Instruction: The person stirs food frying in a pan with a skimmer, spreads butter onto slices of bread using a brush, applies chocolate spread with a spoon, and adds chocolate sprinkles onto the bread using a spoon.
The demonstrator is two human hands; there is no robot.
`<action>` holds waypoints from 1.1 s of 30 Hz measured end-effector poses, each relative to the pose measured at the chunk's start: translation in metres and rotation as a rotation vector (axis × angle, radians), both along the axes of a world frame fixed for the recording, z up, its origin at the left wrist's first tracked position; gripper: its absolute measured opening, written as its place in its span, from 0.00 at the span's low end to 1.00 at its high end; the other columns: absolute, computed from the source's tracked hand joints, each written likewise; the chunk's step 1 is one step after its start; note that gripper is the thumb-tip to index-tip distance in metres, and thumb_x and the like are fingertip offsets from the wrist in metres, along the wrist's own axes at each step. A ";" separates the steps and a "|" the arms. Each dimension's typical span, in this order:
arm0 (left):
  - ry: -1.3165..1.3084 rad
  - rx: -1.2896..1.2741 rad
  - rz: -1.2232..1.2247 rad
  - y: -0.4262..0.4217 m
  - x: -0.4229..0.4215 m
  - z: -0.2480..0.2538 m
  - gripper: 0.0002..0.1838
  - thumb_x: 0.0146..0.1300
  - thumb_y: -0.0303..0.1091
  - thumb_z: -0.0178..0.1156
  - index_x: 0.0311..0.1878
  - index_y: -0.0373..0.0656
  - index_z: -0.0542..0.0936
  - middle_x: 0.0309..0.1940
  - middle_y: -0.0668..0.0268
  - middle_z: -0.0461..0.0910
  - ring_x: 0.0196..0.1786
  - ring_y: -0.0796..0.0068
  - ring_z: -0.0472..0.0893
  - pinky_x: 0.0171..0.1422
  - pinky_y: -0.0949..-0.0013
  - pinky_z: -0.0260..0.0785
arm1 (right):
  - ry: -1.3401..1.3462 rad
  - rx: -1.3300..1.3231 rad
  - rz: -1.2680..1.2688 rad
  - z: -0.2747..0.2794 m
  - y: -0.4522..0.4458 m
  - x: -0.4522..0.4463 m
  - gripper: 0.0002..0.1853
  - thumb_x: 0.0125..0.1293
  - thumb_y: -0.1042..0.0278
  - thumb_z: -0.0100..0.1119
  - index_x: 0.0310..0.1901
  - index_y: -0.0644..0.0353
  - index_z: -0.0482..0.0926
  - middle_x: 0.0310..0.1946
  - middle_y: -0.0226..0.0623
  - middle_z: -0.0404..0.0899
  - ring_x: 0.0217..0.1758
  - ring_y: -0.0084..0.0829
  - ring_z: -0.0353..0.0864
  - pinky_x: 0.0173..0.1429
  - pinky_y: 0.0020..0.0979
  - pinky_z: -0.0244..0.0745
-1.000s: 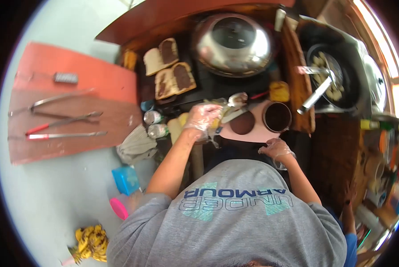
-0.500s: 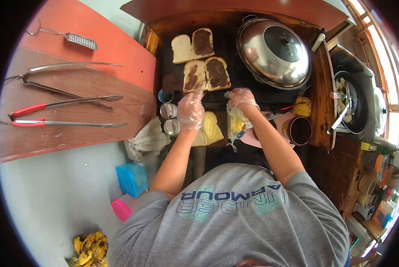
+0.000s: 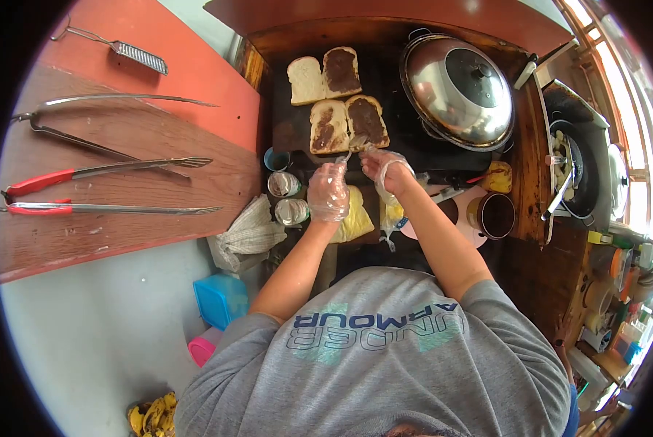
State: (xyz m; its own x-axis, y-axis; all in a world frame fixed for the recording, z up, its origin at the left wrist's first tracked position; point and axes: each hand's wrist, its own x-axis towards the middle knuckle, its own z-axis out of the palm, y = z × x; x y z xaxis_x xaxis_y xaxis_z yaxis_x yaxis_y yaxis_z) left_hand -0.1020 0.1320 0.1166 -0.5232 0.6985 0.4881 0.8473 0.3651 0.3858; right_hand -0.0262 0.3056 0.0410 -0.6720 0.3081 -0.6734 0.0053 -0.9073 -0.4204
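One spoon [image 3: 358, 142] in left hand [image 3: 329, 192] crosses bread's [image 3: 367, 118] near edge, right hand [image 3: 387, 173] close

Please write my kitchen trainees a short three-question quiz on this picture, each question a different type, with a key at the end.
1. True or false: the left hand and the right hand both wear clear plastic gloves.

2. Of the four bread slices, which shows no brown spread, as seen in this view?
A) upper right
B) upper left
C) lower right

3. Fill the gap: one pair of tongs has bright ____ handles.

Key: 1. True. 2. B. 3. Red.
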 end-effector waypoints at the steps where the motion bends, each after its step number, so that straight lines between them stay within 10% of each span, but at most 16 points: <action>1: -0.001 -0.001 -0.001 0.000 0.001 -0.002 0.12 0.58 0.22 0.61 0.45 0.40 0.83 0.38 0.56 0.82 0.41 0.50 0.84 0.44 0.50 0.78 | 0.012 0.001 0.024 -0.002 0.000 -0.001 0.09 0.73 0.69 0.65 0.47 0.67 0.81 0.39 0.42 0.86 0.38 0.33 0.86 0.40 0.34 0.87; 20: -0.239 0.087 -0.008 -0.035 0.011 0.014 0.09 0.68 0.26 0.59 0.49 0.39 0.83 0.37 0.53 0.85 0.41 0.49 0.85 0.47 0.50 0.76 | 0.108 -0.081 -0.064 0.014 -0.016 -0.005 0.04 0.71 0.76 0.65 0.44 0.63 0.81 0.35 0.34 0.83 0.33 0.26 0.83 0.36 0.25 0.83; 26: -0.721 0.013 -0.102 0.000 -0.053 0.025 0.08 0.62 0.23 0.58 0.41 0.41 0.84 0.31 0.55 0.85 0.40 0.50 0.86 0.48 0.52 0.77 | 0.000 0.087 -0.123 0.015 -0.007 0.016 0.07 0.73 0.70 0.67 0.43 0.65 0.84 0.34 0.33 0.85 0.31 0.22 0.82 0.36 0.21 0.82; 28: -0.203 -0.249 -0.096 0.022 -0.073 0.050 0.05 0.63 0.29 0.61 0.39 0.43 0.85 0.33 0.54 0.86 0.42 0.49 0.86 0.49 0.51 0.78 | -0.169 0.208 -0.109 0.035 0.000 0.015 0.07 0.71 0.69 0.68 0.43 0.64 0.85 0.33 0.33 0.85 0.29 0.22 0.81 0.35 0.22 0.80; 33: -0.102 -0.294 -0.035 0.064 -0.109 0.047 0.03 0.62 0.33 0.64 0.36 0.51 0.87 0.33 0.57 0.85 0.43 0.48 0.85 0.47 0.48 0.77 | -0.485 0.760 -0.138 0.029 0.004 0.014 0.12 0.65 0.65 0.72 0.45 0.63 0.88 0.30 0.34 0.87 0.27 0.24 0.82 0.36 0.26 0.79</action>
State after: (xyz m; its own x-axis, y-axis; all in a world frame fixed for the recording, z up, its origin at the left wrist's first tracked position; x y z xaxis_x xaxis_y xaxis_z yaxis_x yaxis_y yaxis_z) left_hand -0.2114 0.1957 0.1633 -0.5321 0.8206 0.2087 0.8238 0.4447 0.3516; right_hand -0.0123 0.3093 0.0702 -0.2924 0.8411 -0.4550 0.2489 -0.3925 -0.8854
